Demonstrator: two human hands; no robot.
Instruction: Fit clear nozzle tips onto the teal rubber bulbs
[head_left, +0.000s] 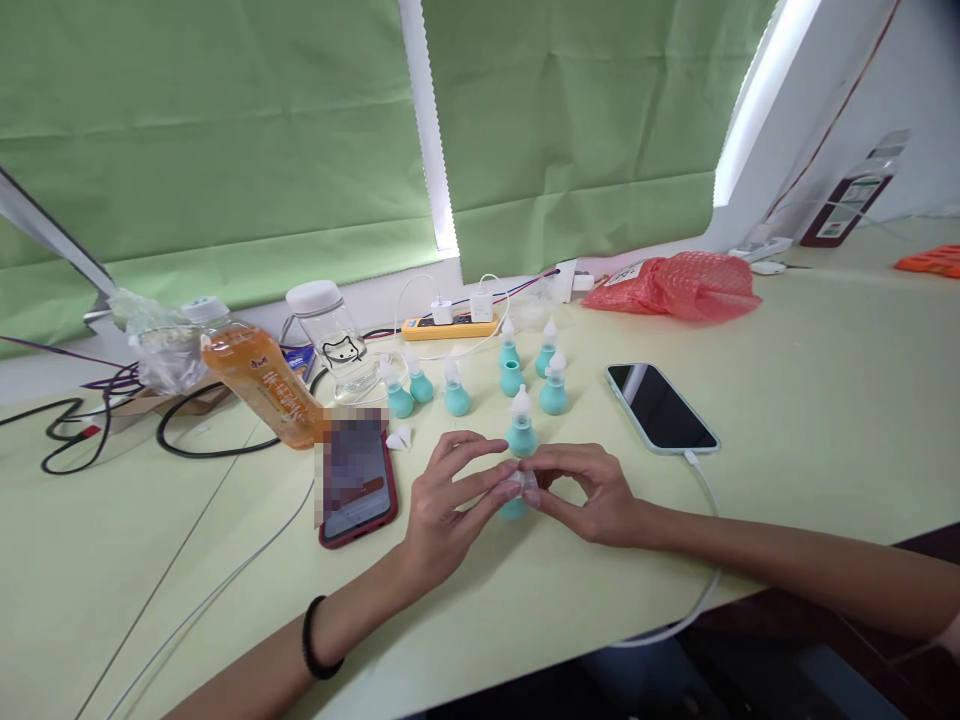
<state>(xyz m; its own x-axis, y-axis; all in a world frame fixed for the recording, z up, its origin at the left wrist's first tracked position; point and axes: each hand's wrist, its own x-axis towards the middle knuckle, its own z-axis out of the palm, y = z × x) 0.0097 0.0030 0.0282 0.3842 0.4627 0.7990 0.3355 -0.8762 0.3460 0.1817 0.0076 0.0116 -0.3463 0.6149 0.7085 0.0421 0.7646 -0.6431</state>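
My left hand (448, 500) and my right hand (592, 492) meet near the table's front, their fingertips closed on a small clear plastic piece (528, 482). Just below it a teal rubber bulb (513, 509) shows between the hands; whether the two parts are joined I cannot tell. Right behind my fingers stands a nasal aspirator (521, 428) with a teal bulb and a clear tip. Several more like it, including one aspirator (554, 388), stand farther back. One teal bulb (511, 378) has an open top without a tip. Small white tips (400, 438) lie to the left.
A red-cased phone (358, 490) lies left of my hands, with an orange drink bottle (262, 385) and a clear jar (336, 345) behind. At right lies a charging phone (663, 408) with its white cable (709, 490). A yellow power strip (450, 328) and red bubble wrap (679, 285) sit at the back.
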